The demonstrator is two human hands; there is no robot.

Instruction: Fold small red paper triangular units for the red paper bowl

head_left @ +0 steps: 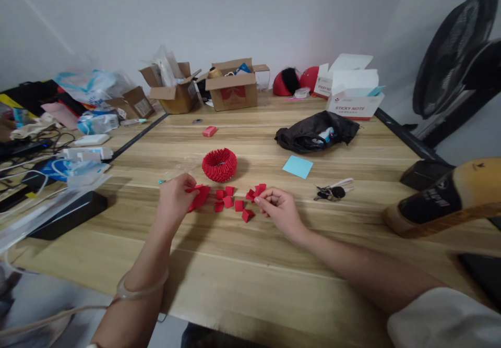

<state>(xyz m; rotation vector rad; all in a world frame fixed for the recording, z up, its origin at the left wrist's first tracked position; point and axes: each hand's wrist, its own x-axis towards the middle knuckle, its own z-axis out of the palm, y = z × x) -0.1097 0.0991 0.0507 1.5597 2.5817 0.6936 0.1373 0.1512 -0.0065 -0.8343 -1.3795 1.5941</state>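
In the head view I have the left hand (176, 195) pinching red paper (200, 198); the right hand (278, 210), fingertips close together, meets small red pieces (228, 202), grip uncertain. They lie nearer the table's (235, 280) front edge than the red bowl (219, 166). I judge piece-handling underway; next calls for a light pinch.

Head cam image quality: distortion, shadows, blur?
Head view: wide-angle stretch toward the edges, with the bottle at right looking elongated; soft shadows right of the left forearm and red bowl; no harsh glare on the wooden table; smaller print on the STICKY NOTE box smudged.
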